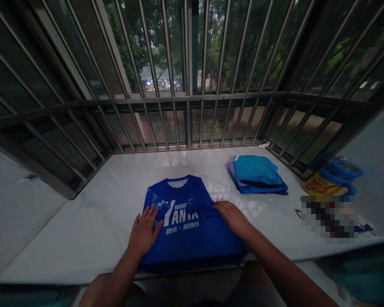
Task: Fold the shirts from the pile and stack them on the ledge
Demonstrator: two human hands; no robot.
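Note:
A blue T-shirt (182, 243) with white lettering lies front side up on the white ledge, its lower end at the ledge's front edge. Resting flat on the left part of its chest is my left hand (145, 228), fingers spread and holding nothing. At the shirt's right edge, my right hand (232, 215) has its fingers closed together on the fabric; the thumb is hidden. Small creases run across the chest near those fingertips. To the right of the shirt sits a stack of folded clothes (256, 168), turquoise on top with purple and dark layers beneath.
Metal window bars (188, 98) rise behind the white ledge (96, 213) and along both sides. A blue and yellow container (331, 179) stands at the far right by the wall, with a blurred-out item in front of it. A small white scrap (264, 145) lies in the back right corner.

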